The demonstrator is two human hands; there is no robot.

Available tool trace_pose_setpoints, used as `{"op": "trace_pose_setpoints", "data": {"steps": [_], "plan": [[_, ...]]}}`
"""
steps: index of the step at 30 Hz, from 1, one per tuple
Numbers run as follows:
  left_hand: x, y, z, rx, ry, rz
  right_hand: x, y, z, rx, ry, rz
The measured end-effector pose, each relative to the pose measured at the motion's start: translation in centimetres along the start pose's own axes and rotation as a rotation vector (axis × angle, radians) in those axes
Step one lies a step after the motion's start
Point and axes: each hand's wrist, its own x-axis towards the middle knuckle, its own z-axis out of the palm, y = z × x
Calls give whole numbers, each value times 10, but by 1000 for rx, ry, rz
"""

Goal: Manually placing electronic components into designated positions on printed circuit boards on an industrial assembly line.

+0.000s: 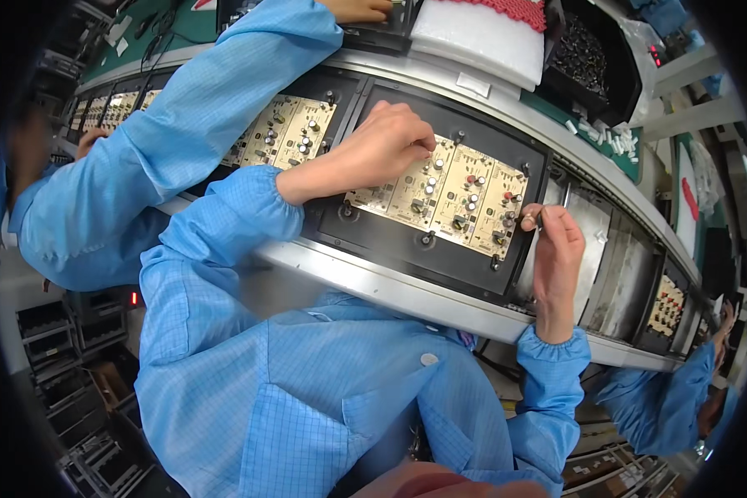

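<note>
A tan circuit board panel (pixel 438 199) lies in a black tray (pixel 382 236) in front of me, carrying several upright capacitors and other small parts. Over its far left part is my left hand (pixel 394 143), thumb and fingers pinched together; whatever they grip, if anything, is hidden. Beside the tray's right edge, my right hand (pixel 559 249) holds small electronic parts (pixel 530 218) between thumb and fingertips, one pale and one dark; their exact kind is too small to tell.
A co-worker's blue sleeve (pixel 191 100) reaches across on the left, near another board panel (pixel 295 133). Behind the line stand white foam (pixel 477 41) and a black bin (pixel 593 54) of small dark parts. White pieces (pixel 610 139) lie on a green mat. Another worker's hand (pixel 725 325) shows far right.
</note>
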Motion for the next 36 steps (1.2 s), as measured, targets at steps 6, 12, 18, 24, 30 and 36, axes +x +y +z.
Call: {"op": "trace_pose_setpoints", "data": {"steps": [6, 12, 18, 24, 30, 36], "plan": [[6, 3, -2, 57, -14, 33, 5, -13, -15, -123, 152, -83], [8, 6, -10, 142, -62, 56, 4, -22, -8, -130, 169, -121], [7, 10, -12, 152, -32, 142, 2, -25, -1, -161, 130, -127], [6, 12, -3, 109, -34, 68, 1, -23, 1, -231, 137, -114], [21, -7, -10, 94, -126, 320, 10, -13, -2, -235, 144, -124], [16, -4, -9, 114, -48, 339, 5, -29, 2, -442, 216, -194]]}}
